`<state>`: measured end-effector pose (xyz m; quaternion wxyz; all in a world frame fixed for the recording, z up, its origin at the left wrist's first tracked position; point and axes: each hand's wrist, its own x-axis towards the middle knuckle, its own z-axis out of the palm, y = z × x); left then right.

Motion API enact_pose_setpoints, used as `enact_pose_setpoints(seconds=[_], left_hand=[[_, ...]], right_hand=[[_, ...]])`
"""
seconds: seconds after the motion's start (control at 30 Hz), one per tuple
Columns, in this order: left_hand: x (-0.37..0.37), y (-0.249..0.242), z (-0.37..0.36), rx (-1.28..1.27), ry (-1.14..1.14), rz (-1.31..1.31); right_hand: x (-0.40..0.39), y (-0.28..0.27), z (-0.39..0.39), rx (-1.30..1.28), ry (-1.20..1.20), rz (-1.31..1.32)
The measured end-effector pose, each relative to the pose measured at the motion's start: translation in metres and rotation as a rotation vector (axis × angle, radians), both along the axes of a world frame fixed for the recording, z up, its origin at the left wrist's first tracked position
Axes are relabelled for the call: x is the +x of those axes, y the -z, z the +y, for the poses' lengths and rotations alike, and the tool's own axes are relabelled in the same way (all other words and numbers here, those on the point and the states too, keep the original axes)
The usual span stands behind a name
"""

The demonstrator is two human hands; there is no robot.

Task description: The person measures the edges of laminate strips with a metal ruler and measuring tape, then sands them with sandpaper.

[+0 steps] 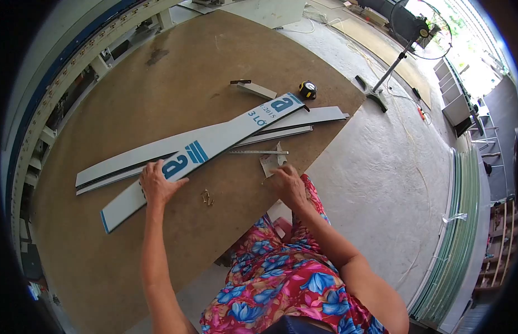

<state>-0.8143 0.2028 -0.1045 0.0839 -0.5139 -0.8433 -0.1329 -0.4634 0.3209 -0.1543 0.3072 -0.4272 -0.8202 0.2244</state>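
A long white strip [228, 138] with blue printed letters lies slantwise across the brown board tabletop [214, 245]. My left hand [157, 183] grips it near its lower end, fingers over the far side and thumb at the near edge. Under it, at an angle, lie other white strips [131, 158] with dark edges. At the table's near edge my right hand [290, 185] has its fingers curled together; what they hold, if anything, is hidden. Just beyond those fingers is a crumpled pale wrapper [274, 160]. Several small brass-coloured screws [207, 197] lie between my hands.
Past the strips are a black-and-yellow tape measure [308, 89] and a short pale bar with a dark end [258, 89]. A thin metal strip [259, 152] lies by the wrapper. A standing fan [417, 33] and stacked glass sheets [451, 239] are to the right.
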Motion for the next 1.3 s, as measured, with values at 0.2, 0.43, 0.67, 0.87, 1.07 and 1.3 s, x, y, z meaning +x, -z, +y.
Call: enact_pose_setpoints(seconds=[0.2, 0.43, 0.67, 0.87, 1.07, 1.3], left_hand=[[0.05, -0.003, -0.038, -0.05, -0.166, -0.125], [0.064, 0.014, -0.063, 0.105, -0.23, -0.162], [0.084, -0.004, -0.063, 0.206, -0.204, -0.16], [0.11, -0.021, -0.057, 0.153, -0.168, -0.252], [0.16, -0.011, -0.044, 0.094, -0.048, -0.373], [0.216, -0.042, -0.034, -0.102, 0.086, -0.51]], right_hand=[[0.001, 0.015, 0.031, 0.172, -0.024, -0.243], [0.0, -0.016, 0.082, 0.097, -0.266, -0.038], [0.012, -0.064, 0.114, -0.243, -0.125, 0.219], [0.065, -0.051, 0.109, -0.512, 0.026, 0.788], [0.16, -0.041, 0.075, -0.559, 0.332, 1.161], [0.207, -0.087, 0.035, -0.361, 0.367, 1.475]])
